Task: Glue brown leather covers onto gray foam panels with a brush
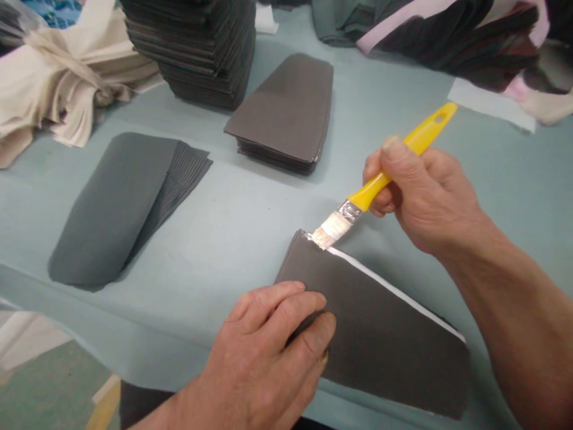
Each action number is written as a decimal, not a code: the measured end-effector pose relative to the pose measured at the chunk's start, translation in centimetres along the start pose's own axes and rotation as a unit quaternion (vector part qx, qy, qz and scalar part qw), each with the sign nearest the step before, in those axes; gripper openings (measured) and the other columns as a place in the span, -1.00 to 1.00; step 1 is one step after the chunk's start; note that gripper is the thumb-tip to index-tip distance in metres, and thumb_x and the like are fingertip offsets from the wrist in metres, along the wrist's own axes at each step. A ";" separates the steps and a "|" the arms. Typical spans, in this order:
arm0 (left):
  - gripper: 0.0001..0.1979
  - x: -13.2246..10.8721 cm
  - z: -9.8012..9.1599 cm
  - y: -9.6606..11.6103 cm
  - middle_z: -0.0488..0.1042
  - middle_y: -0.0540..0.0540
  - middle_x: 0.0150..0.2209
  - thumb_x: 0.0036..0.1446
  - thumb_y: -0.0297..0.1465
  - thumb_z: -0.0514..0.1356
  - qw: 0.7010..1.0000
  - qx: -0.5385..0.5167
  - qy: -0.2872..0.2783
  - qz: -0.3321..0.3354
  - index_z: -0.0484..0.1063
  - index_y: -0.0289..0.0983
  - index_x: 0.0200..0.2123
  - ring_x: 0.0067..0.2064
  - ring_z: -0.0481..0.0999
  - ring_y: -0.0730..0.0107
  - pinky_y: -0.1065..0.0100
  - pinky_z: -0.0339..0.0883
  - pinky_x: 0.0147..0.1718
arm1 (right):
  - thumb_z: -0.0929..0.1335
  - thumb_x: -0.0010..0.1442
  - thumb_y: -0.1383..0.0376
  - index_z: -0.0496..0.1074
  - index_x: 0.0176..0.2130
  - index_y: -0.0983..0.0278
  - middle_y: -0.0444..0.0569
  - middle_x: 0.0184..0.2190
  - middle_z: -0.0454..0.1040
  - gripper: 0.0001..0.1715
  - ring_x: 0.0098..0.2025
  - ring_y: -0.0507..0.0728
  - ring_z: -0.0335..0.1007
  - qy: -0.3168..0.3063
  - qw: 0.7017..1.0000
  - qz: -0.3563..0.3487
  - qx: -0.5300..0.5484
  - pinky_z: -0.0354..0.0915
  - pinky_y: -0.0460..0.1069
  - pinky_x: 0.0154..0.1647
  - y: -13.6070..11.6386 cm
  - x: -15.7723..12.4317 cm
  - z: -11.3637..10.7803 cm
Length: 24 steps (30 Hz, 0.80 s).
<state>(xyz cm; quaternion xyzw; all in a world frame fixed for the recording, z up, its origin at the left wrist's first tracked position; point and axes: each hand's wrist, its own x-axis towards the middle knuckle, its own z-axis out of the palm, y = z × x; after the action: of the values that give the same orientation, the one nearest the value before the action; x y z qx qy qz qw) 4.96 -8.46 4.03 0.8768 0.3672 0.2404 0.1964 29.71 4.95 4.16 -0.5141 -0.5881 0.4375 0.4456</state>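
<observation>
In my right hand (423, 185) is a paintbrush (376, 185) with a yellow handle, gripped between thumb and fingers. Its whitish bristles touch the far left corner of a dark grey-brown panel (380, 334), which tapers to one side. Along the panel's far edge runs a strip of white, wet-looking coating (398, 286), possibly glue. My left hand (273, 352) rests on the panel's left part, its fingers lying over the top and pressing it down. More layers show under the panel's left edge.
Behind stand a short stack of similar panels (286, 107) and a tall dark stack (197, 48). Fanned grey pieces (111, 209) lie left. A tied beige cloth bundle (76, 77) and dark bundles with pink bands (465, 42) sit at the back of the pale green-blue covered table (215, 239).
</observation>
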 end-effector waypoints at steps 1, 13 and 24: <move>-0.74 0.0 0.0 0.0 0.69 0.02 0.12 0.57 -0.43 0.10 1.000 0.000 0.001 0.002 0.57 -0.25 0.11 0.23 0.57 0.25 0.21 0.40 0.23 | 0.42 0.33 -0.34 0.49 -0.36 0.17 -0.24 -0.66 0.16 -0.33 -0.63 -0.02 0.13 -0.004 1.000 -0.002 -0.002 0.11 -0.05 -0.61 0.0 0.1 0.1; -0.76 0.2 0.4 0.0 0.67 -0.02 0.10 0.56 -0.42 0.11 1.000 0.006 0.019 0.013 0.55 -0.26 0.11 0.22 0.54 0.27 0.23 0.37 0.24 | 0.46 0.26 -0.36 0.45 -0.37 0.20 -0.24 -0.65 0.20 -0.28 -0.60 -0.04 0.13 -0.029 0.999 -0.005 0.044 0.12 -0.08 -0.59 -0.9 2.1 3.0; -0.75 0.4 0.0 -0.4 0.64 -0.17 0.13 0.54 -0.43 0.09 0.998 0.029 0.012 0.045 0.53 -0.28 0.12 0.19 0.58 0.09 0.07 0.49 0.12 | 0.59 0.10 -0.31 0.48 -0.39 0.21 -0.22 -0.65 0.27 -0.31 -0.62 -0.04 0.17 0.094 0.993 -0.044 0.056 0.14 -0.07 -0.60 -3.8 -1.5 -0.3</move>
<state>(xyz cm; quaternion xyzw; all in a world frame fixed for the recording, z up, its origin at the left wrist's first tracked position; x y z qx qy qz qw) 4.95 -7.90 3.92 0.8949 0.3363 0.2490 0.1549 29.25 3.10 7.82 -0.5005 -0.5400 0.3994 0.5462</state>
